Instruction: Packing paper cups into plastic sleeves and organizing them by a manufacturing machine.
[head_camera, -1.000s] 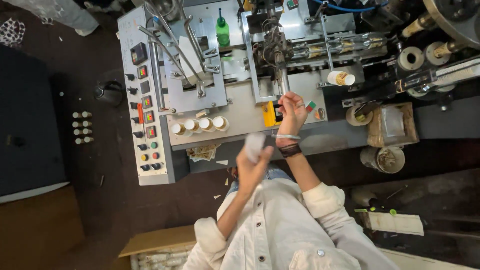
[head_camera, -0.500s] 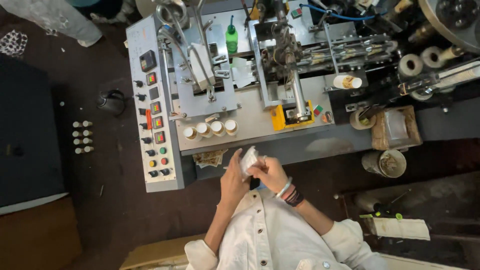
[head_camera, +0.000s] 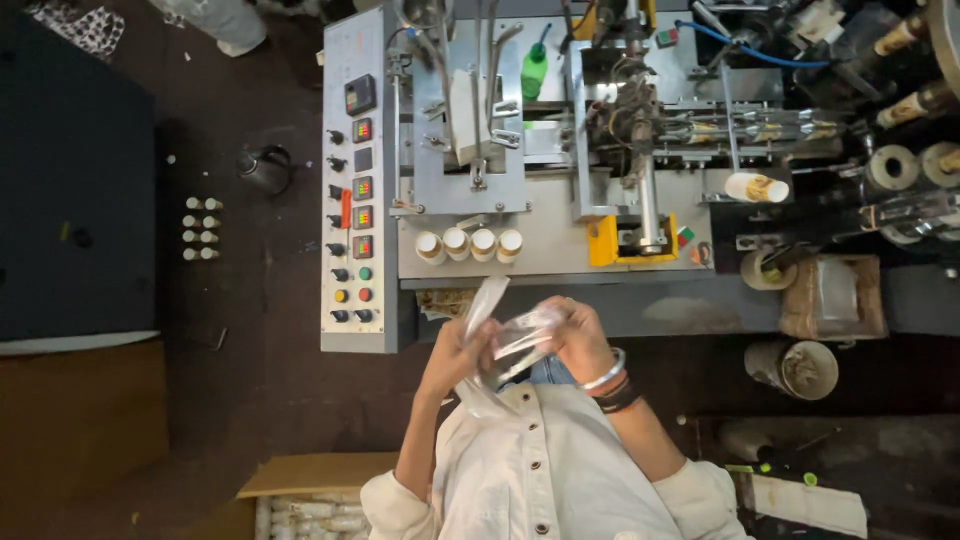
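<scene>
Both hands have come back from the machine toward the body, the right one no longer reaching up to the yellow block (head_camera: 602, 243) as it did a second ago. Now the left hand (head_camera: 455, 352) and right hand (head_camera: 578, 338) are closed on a clear plastic bag (head_camera: 505, 335), held between them in front of the chest, just below the front edge of the machine (head_camera: 545, 235). One strip of the bag sticks up past the left fingers. Four white caps (head_camera: 469, 244) stand in a row near that edge, beside the control panel (head_camera: 357, 190). A cardboard box (head_camera: 310, 478) sits on the floor by the left elbow.
</scene>
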